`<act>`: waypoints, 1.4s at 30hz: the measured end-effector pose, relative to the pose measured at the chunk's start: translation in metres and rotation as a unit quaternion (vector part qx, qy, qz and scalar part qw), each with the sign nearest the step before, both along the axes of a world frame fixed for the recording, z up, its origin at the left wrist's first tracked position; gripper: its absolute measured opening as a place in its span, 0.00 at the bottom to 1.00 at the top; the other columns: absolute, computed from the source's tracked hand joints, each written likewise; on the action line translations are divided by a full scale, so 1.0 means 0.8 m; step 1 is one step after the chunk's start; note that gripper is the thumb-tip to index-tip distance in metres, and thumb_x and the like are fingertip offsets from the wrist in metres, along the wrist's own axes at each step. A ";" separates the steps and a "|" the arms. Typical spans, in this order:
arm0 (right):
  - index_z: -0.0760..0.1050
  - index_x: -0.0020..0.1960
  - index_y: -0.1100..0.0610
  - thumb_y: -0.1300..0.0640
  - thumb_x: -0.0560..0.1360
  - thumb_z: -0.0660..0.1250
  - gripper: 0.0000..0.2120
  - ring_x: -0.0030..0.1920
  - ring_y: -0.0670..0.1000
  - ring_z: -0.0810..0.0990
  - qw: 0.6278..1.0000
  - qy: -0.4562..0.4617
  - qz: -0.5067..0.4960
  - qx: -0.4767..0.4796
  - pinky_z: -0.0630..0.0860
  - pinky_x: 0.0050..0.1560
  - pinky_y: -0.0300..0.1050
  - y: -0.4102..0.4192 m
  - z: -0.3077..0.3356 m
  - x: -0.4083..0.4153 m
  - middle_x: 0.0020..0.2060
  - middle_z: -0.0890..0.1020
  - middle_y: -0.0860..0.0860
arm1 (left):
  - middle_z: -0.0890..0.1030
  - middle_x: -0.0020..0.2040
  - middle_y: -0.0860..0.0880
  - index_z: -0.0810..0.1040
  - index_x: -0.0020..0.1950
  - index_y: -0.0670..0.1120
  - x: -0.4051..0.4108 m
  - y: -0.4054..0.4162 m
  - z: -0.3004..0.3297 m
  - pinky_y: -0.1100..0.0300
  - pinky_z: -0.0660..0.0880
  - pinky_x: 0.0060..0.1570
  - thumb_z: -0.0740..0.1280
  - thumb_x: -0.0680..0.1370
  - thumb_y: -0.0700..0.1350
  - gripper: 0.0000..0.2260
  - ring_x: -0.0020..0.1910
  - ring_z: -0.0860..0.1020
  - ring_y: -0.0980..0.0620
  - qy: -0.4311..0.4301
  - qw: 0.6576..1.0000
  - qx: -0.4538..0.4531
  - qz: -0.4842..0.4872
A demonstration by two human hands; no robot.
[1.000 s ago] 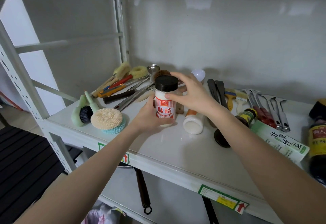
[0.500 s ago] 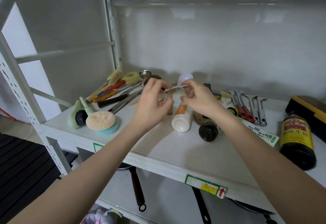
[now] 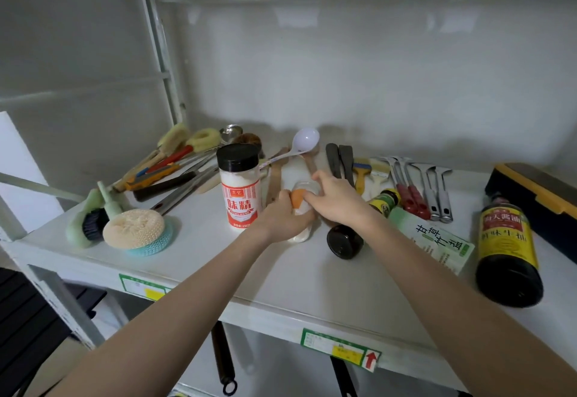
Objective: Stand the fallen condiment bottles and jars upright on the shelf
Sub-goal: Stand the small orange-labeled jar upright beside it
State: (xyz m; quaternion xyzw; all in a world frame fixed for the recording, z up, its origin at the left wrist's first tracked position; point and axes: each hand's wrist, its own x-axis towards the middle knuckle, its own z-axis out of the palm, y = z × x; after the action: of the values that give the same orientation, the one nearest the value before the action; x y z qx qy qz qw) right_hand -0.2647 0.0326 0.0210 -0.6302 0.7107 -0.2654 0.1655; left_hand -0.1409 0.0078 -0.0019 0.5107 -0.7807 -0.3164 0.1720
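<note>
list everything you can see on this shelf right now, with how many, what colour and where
seasoning jar: 1, white with black lid, upright, centre-left
white bottle: 1, orange label, lying, held by both hands
small dark bottle: 1, lying, centre-right
soy sauce bottle: 1, dark with yellow label, lying, right
salt packet: 1, pale green, lying flat, right
white ladle: 1, rear centre
scrubbers: 2, beige on blue, left front
green brush: 1, far left
utensil pile: several, mixed colours, rear left
metal tools: several, some red-handled, rear right
left hand: on white bottle
right hand: on white bottle

both hands — left hand (image 3: pixel 282 215) and right hand (image 3: pixel 335 198) — close around a fallen white bottle (image 3: pixel 300 206) on the shelf (image 3: pixel 199 259), beside the upright black-capped jar (image 3: pixel 239 187) — two dark bottles (image 3: pixel 509 253) lie on their sides to the right.
</note>
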 end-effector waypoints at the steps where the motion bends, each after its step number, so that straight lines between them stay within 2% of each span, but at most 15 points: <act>1: 0.62 0.68 0.56 0.48 0.76 0.61 0.25 0.57 0.58 0.77 1.000 -0.009 -0.002 0.003 0.70 0.49 0.45 -0.003 -0.001 -0.001 0.59 0.76 0.59 | 0.72 0.67 0.40 0.56 0.72 0.42 -0.003 0.000 -0.001 0.58 0.64 0.52 0.62 0.77 0.56 0.30 0.64 0.72 0.42 0.012 1.000 -0.003 0.001; 6: 0.53 0.72 0.55 0.46 0.73 0.64 0.34 0.55 0.60 0.79 0.998 -0.048 -0.014 0.031 0.76 0.52 0.49 -0.008 -0.006 -0.005 0.59 0.77 0.59 | 0.72 0.68 0.42 0.51 0.74 0.44 -0.007 0.002 -0.019 0.60 0.66 0.53 0.68 0.74 0.49 0.35 0.63 0.74 0.44 0.110 0.993 -0.041 -0.005; 8: 0.54 0.70 0.55 0.45 0.72 0.66 0.35 0.50 0.60 0.80 0.995 -0.099 -0.031 0.004 0.79 0.46 0.51 -0.005 -0.004 -0.007 0.57 0.77 0.58 | 0.71 0.68 0.43 0.50 0.74 0.45 -0.005 0.002 -0.023 0.60 0.67 0.54 0.70 0.71 0.46 0.39 0.63 0.73 0.45 0.146 0.987 -0.067 -0.002; 10: 0.53 0.70 0.55 0.46 0.71 0.69 0.36 0.46 0.56 0.80 0.989 -0.141 -0.040 -0.033 0.77 0.34 0.41 -0.001 0.003 -0.007 0.52 0.76 0.55 | 0.68 0.68 0.44 0.51 0.74 0.46 -0.003 0.001 -0.025 0.62 0.65 0.56 0.73 0.67 0.44 0.43 0.65 0.70 0.47 0.193 0.977 -0.092 0.000; 12: 0.51 0.72 0.54 0.50 0.70 0.71 0.39 0.44 0.51 0.76 0.986 -0.152 -0.029 -0.061 0.71 0.32 0.35 0.002 0.006 -0.008 0.50 0.74 0.52 | 0.65 0.69 0.46 0.52 0.74 0.46 -0.001 0.003 -0.027 0.62 0.65 0.58 0.75 0.65 0.43 0.45 0.67 0.67 0.50 0.231 0.968 -0.103 0.002; 15: 0.49 0.74 0.50 0.56 0.69 0.72 0.42 0.41 0.42 0.76 0.985 -0.154 0.009 -0.073 0.68 0.35 0.28 0.007 0.009 -0.012 0.46 0.78 0.47 | 0.60 0.70 0.48 0.50 0.76 0.48 0.005 0.008 -0.025 0.56 0.66 0.65 0.75 0.64 0.47 0.47 0.68 0.62 0.51 0.212 0.970 -0.116 -0.001; 17: 0.52 0.73 0.49 0.57 0.68 0.73 0.41 0.41 0.40 0.75 0.987 -0.140 0.028 -0.068 0.68 0.38 0.29 0.010 0.012 -0.014 0.41 0.76 0.42 | 0.60 0.68 0.49 0.50 0.76 0.49 0.009 0.009 -0.025 0.55 0.65 0.68 0.72 0.63 0.49 0.46 0.68 0.61 0.52 0.199 0.973 -0.117 -0.017; 20: 0.61 0.71 0.49 0.59 0.67 0.74 0.37 0.44 0.47 0.78 0.991 -0.111 0.050 -0.063 0.74 0.51 0.42 0.013 0.015 -0.015 0.43 0.74 0.43 | 0.62 0.69 0.48 0.56 0.75 0.51 0.014 0.003 -0.029 0.55 0.69 0.66 0.73 0.66 0.43 0.41 0.68 0.66 0.50 0.211 0.972 -0.096 -0.045; 22: 0.63 0.68 0.48 0.62 0.66 0.75 0.36 0.46 0.52 0.80 0.990 -0.105 0.069 -0.060 0.76 0.57 0.51 0.016 0.014 -0.015 0.46 0.75 0.45 | 0.65 0.70 0.46 0.61 0.73 0.49 0.017 0.000 -0.031 0.59 0.70 0.62 0.73 0.68 0.39 0.36 0.66 0.70 0.48 0.212 0.971 -0.094 -0.050; 24: 0.63 0.66 0.47 0.64 0.65 0.73 0.35 0.47 0.53 0.80 0.990 -0.097 0.087 -0.057 0.76 0.56 0.52 0.018 0.013 -0.014 0.46 0.75 0.44 | 0.70 0.68 0.47 0.64 0.71 0.48 0.019 -0.001 -0.032 0.61 0.70 0.58 0.73 0.69 0.39 0.34 0.64 0.72 0.49 0.216 0.971 -0.086 -0.052; 26: 0.62 0.66 0.47 0.64 0.65 0.73 0.34 0.48 0.53 0.79 0.990 -0.082 0.098 -0.057 0.76 0.53 0.50 0.020 0.013 -0.015 0.49 0.76 0.46 | 0.73 0.66 0.48 0.63 0.71 0.48 0.022 0.001 -0.034 0.62 0.69 0.56 0.73 0.70 0.40 0.33 0.61 0.73 0.52 0.212 0.973 -0.071 -0.049; 31: 0.63 0.66 0.48 0.55 0.67 0.74 0.32 0.57 0.50 0.75 0.991 -0.056 0.102 -0.065 0.72 0.58 0.46 0.020 0.016 -0.018 0.63 0.73 0.49 | 0.72 0.68 0.48 0.61 0.72 0.49 0.027 0.003 -0.044 0.60 0.70 0.58 0.73 0.71 0.45 0.33 0.65 0.72 0.49 0.177 0.982 -0.046 -0.039; 34: 0.66 0.66 0.49 0.50 0.68 0.73 0.30 0.58 0.50 0.76 0.989 -0.073 0.096 -0.081 0.73 0.59 0.46 0.019 0.019 -0.016 0.62 0.74 0.49 | 0.72 0.68 0.48 0.60 0.72 0.48 0.028 0.003 -0.046 0.59 0.70 0.60 0.73 0.71 0.48 0.34 0.66 0.72 0.48 0.134 0.988 -0.065 -0.042; 36: 0.66 0.66 0.50 0.50 0.68 0.73 0.29 0.58 0.50 0.77 0.989 -0.070 0.091 -0.090 0.74 0.59 0.48 0.016 0.020 -0.015 0.62 0.75 0.49 | 0.73 0.68 0.47 0.61 0.71 0.48 0.028 0.000 -0.046 0.57 0.71 0.61 0.73 0.71 0.49 0.34 0.65 0.73 0.48 0.121 0.990 -0.070 -0.038; 42: 0.65 0.67 0.51 0.55 0.71 0.71 0.27 0.59 0.52 0.77 0.989 -0.077 0.105 -0.075 0.73 0.63 0.54 0.012 0.020 -0.013 0.62 0.76 0.51 | 0.75 0.65 0.47 0.64 0.69 0.47 0.027 -0.005 -0.044 0.62 0.72 0.53 0.75 0.68 0.50 0.33 0.55 0.73 0.54 0.116 0.989 -0.092 -0.017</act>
State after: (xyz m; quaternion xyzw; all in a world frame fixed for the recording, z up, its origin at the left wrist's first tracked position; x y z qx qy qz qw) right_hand -0.2752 0.0425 0.0370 -0.6897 0.6036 -0.3468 0.1993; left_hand -0.1195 0.0038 -0.0369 0.4390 -0.7898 -0.3030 0.3027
